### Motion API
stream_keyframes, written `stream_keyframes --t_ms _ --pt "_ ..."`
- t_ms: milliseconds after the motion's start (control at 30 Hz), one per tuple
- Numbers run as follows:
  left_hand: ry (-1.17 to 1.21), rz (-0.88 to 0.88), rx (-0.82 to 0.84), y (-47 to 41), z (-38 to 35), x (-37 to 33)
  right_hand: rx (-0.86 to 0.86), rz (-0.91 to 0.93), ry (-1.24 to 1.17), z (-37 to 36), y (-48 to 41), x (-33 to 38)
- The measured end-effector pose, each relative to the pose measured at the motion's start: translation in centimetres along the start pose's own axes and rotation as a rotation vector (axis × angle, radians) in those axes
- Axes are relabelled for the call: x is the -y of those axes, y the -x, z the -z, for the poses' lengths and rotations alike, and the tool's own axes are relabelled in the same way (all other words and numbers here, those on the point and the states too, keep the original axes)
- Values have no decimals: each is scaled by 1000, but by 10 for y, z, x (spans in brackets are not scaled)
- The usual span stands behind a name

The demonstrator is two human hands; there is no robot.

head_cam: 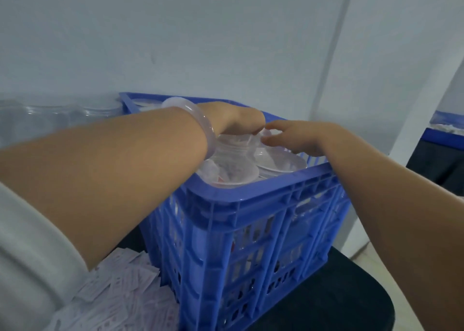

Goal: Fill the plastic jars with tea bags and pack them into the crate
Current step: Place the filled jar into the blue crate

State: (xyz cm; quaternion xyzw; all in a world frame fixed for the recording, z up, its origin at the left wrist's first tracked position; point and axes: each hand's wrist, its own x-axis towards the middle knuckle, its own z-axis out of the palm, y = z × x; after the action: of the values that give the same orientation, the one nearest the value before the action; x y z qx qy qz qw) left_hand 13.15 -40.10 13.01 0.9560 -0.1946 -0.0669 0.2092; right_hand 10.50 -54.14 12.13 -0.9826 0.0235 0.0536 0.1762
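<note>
A blue slatted plastic crate (251,230) stands on a black surface and holds several clear plastic jars with pale lids. My left hand (236,120), with a translucent bangle on the wrist, reaches over the crate and presses down on the top of a clear jar (233,155) near the front corner. My right hand (296,137) comes in from the right, fingers spread, fingertips touching the same jar's top and resting above a neighbouring jar lid (278,162). Whether either hand fully grips the jar is partly hidden. Loose white tea bags (118,288) lie in a pile at the lower left.
Empty clear jars (60,115) are lined up against the wall at the left, behind the crate. A second blue container (444,132) sits at the far right. The black surface (326,300) extends in front of the crate. A pale wall is close behind.
</note>
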Motion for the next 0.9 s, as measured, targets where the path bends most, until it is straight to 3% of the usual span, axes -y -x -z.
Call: stream_keyframes --t_ms 200,300,467,533,700,900 --pt "-127 78 -20 0 -5 3 92 9 -137 -4 -16 -1" --pt "-86 -13 -111 8 -2 0 78 -5 -49 -5 -16 -2" --pt "185 -298 -376 46 35 4 -194 127 1 -8 -11 0" --pt "201 -318 -502 69 58 24 -274 204 -25 -8 -2 4" --pt "36 -75 -647 127 108 131 -408 438 28 0 23 47" --pt "-44 253 -636 183 103 238 -377 694 69 5 36 192"
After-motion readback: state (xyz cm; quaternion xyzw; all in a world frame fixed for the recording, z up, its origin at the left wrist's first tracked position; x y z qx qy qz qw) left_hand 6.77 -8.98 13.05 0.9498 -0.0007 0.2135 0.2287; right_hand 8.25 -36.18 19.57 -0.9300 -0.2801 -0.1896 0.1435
